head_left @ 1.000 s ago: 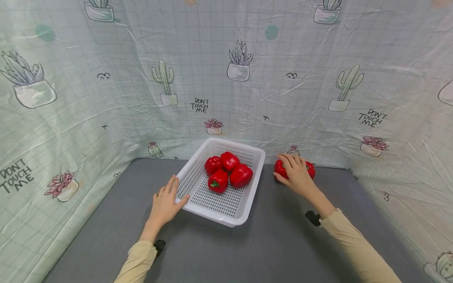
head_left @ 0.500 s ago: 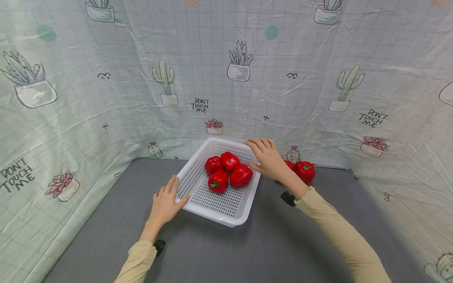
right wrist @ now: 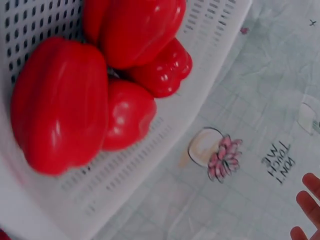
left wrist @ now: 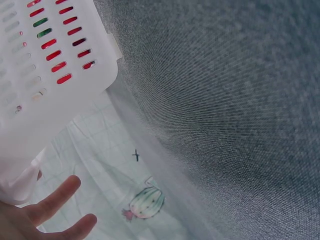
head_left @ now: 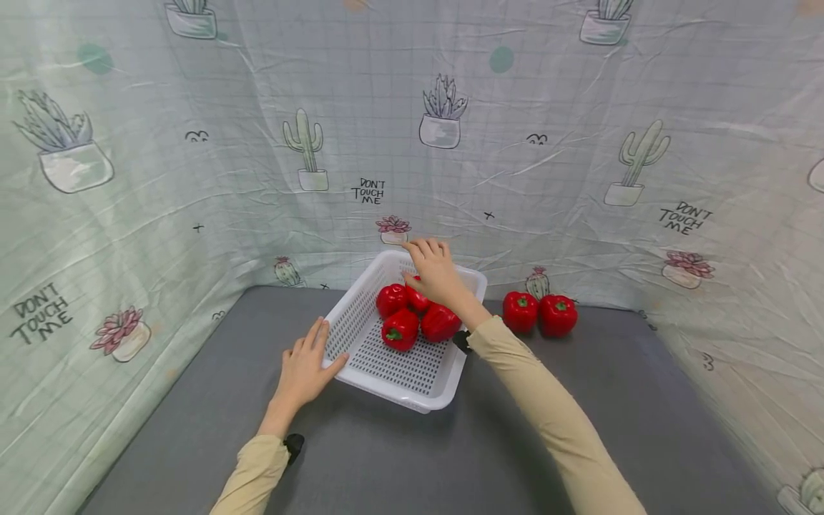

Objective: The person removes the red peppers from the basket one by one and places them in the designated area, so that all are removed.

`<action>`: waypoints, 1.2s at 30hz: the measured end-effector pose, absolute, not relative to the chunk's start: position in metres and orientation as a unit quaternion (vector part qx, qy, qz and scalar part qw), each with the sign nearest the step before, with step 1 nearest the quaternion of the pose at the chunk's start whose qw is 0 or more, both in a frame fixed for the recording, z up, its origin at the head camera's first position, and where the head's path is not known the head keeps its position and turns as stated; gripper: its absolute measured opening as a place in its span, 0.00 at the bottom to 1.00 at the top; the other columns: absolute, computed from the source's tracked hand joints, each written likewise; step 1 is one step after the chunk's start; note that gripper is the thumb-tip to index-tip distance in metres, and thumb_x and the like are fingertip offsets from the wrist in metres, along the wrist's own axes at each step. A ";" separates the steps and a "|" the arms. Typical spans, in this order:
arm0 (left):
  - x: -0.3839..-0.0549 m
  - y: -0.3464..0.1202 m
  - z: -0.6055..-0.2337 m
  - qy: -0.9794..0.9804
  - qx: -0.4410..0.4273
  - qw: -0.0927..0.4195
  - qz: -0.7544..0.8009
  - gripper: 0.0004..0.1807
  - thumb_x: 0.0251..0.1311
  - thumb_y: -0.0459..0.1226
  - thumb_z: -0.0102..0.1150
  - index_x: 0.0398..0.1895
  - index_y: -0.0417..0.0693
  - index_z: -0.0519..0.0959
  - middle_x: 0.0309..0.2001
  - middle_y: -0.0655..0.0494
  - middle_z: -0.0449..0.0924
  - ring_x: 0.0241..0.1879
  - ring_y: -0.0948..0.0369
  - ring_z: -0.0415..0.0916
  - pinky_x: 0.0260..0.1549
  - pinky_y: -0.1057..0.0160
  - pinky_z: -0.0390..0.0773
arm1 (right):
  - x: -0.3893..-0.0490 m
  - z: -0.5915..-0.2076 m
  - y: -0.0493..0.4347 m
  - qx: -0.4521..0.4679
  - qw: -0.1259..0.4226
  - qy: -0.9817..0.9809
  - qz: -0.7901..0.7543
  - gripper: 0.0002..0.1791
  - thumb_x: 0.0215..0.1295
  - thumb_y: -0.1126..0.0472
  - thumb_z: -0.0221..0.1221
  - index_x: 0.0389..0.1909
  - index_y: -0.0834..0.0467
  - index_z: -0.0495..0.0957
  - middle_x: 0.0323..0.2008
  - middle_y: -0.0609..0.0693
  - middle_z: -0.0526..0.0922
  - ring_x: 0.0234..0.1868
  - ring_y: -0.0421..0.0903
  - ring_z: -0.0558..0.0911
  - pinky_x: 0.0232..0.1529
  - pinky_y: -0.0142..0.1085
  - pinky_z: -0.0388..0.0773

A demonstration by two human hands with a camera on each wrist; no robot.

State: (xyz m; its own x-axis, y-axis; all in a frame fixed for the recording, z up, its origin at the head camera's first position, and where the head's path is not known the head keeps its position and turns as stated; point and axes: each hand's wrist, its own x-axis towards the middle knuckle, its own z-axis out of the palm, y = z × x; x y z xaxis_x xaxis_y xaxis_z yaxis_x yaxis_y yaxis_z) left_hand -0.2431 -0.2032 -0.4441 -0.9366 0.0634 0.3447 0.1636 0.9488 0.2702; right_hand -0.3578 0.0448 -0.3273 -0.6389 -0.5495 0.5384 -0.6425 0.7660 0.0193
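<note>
A white perforated plastic basket point(head_left: 444, 390) stands on the grey table, with several red bell peppers point(head_left: 400, 330) grouped inside. My left hand point(head_left: 304, 370) rests at its near left corner, thumb over the rim and fingers along the side. In the left wrist view, two straight fingers point(left wrist: 57, 200) stick out past the basket wall. My right hand point(head_left: 435, 272) hovers over the far part of the basket, partly hiding the peppers there. Its fingers point(right wrist: 311, 206) are spread apart at the edge of the right wrist view, with nothing seen between them.
Two more red bell peppers, a left one point(head_left: 520, 312) and a right one point(head_left: 558, 315), stand side by side on the table right of the basket. A cactus-printed curtain point(head_left: 547, 179) hangs close behind and along both sides of the table.
My right hand has moved left, from the two peppers on the table to above the basket, uncovering that pair. The left hand and the basket have stayed put.
</note>
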 end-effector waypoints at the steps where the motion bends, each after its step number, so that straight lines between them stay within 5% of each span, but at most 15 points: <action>1: -0.243 -0.203 -0.444 -0.973 -0.058 0.168 -0.148 0.43 0.54 0.57 0.49 0.67 0.41 0.54 0.67 0.45 0.53 0.54 0.40 0.65 0.42 0.36 0.63 | -0.360 -0.330 0.040 0.326 0.264 -0.904 0.083 0.28 0.58 0.51 0.55 0.58 0.57 0.64 0.54 0.53 0.69 0.55 0.51 0.65 0.54 0.47 0.58; 19: -0.242 -0.202 -0.443 -0.972 -0.057 0.170 -0.150 0.43 0.54 0.57 0.49 0.67 0.41 0.54 0.67 0.45 0.53 0.54 0.41 0.65 0.43 0.37 0.63 | -0.372 -0.387 0.000 0.274 0.173 -0.944 0.057 0.23 0.62 0.48 0.49 0.55 0.55 0.65 0.52 0.53 0.67 0.55 0.50 0.64 0.52 0.49 0.59; 36: -0.241 -0.202 -0.444 -0.971 -0.059 0.178 -0.147 0.42 0.54 0.57 0.50 0.66 0.40 0.55 0.67 0.44 0.54 0.54 0.41 0.65 0.44 0.38 0.63 | -0.359 -0.412 -0.001 0.262 0.062 -0.960 -0.074 0.38 0.53 0.34 0.49 0.61 0.49 0.57 0.60 0.57 0.64 0.60 0.53 0.62 0.59 0.54 0.58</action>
